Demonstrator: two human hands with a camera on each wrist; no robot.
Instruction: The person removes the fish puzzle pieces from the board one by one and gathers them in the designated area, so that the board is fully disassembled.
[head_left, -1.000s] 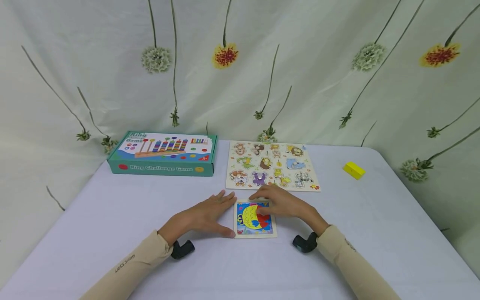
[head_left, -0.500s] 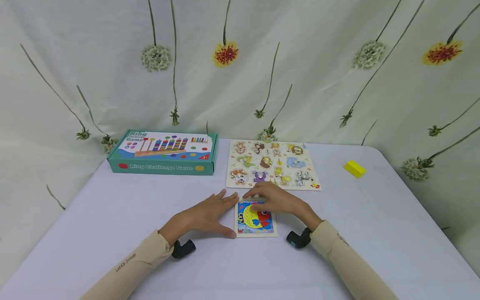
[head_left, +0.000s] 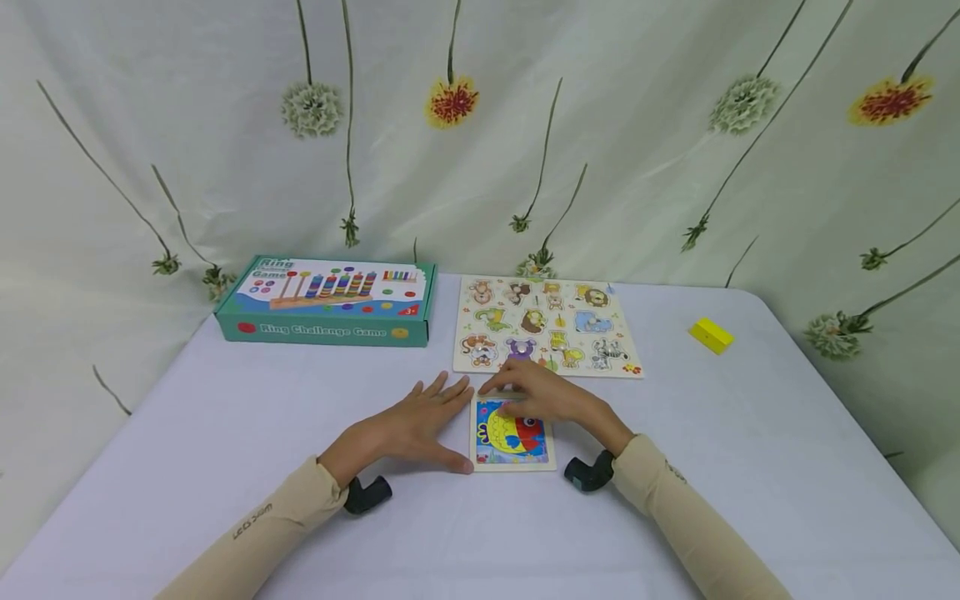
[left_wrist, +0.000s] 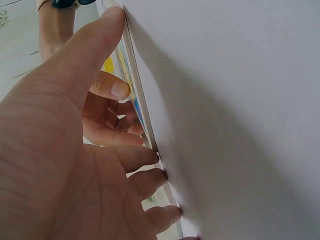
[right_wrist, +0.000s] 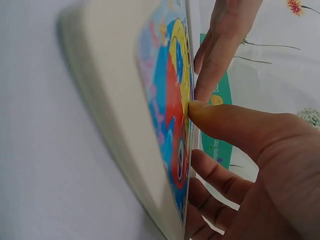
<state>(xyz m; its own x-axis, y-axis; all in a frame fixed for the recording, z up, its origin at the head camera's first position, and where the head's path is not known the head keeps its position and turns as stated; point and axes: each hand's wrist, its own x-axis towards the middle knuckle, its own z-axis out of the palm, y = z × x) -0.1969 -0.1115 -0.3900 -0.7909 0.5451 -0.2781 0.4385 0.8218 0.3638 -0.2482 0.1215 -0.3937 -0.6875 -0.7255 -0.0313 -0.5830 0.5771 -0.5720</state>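
A small fish jigsaw puzzle (head_left: pixel 517 435) in a pale wooden frame lies flat on the white cloth, its yellow and red fish facing up. My left hand (head_left: pixel 412 429) is spread along its left side, with the thumb near the front corner and fingertips at the far left corner. The right hand (head_left: pixel 551 393) reaches over from the right. Its thumb (right_wrist: pixel 225 120) touches the picture, while the other fingers rest at or just beyond the far edge. In the left wrist view the puzzle (left_wrist: pixel 131 75) shows edge-on; the right hand partly covers its upper part.
Directly behind the puzzle lies an animal peg board (head_left: pixel 510 310). A green ring game box (head_left: pixel 322 333) stands at the back left, and a yellow block (head_left: pixel 712 335) sits at the back right. A flowered curtain (head_left: pixel 630 192) hangs behind the table.
The right hand has slid leftward and slightly away, its thumb passing over the picture and uncovering the fish's red head and eye. My left hand stays at the puzzle's left side.
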